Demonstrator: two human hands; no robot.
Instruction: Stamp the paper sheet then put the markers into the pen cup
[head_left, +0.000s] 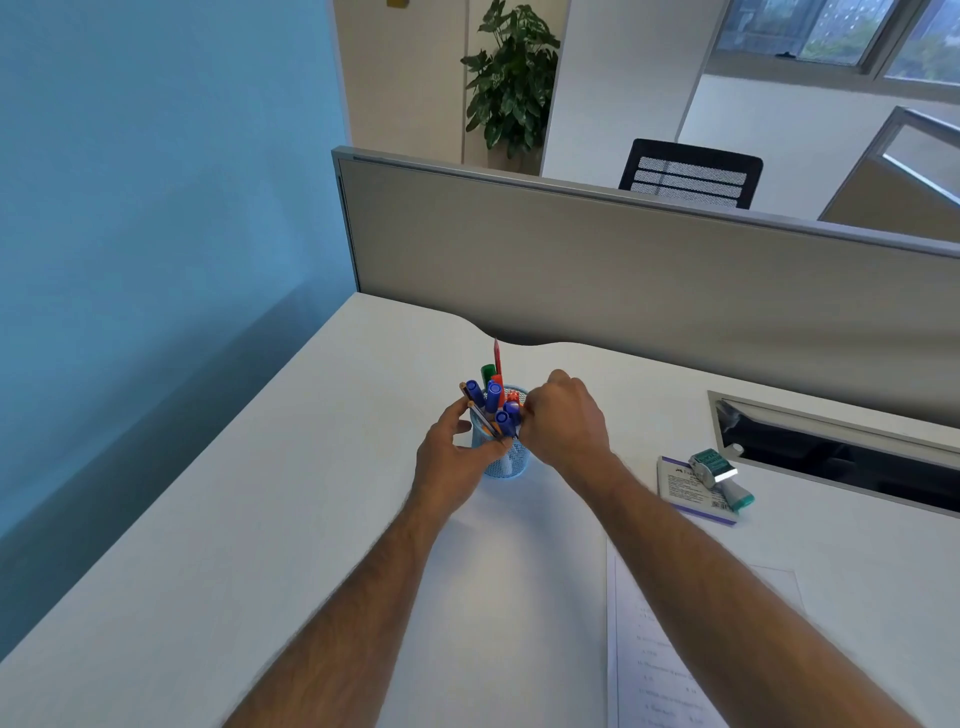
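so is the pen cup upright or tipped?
Upright. The pen cup stands on the desk, markers pointing up, left hand holding its side.

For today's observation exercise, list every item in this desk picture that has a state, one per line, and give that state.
Pen cup: upright on the desk, holding markers and pens.
Blue markers: capped, standing in the cup.
Left hand: grips the cup's side.
Right hand: fingers curled at the cup's rim; what they hold is hidden.
Stamp: lying on its side on a booklet.
Paper sheet: flat on the desk.
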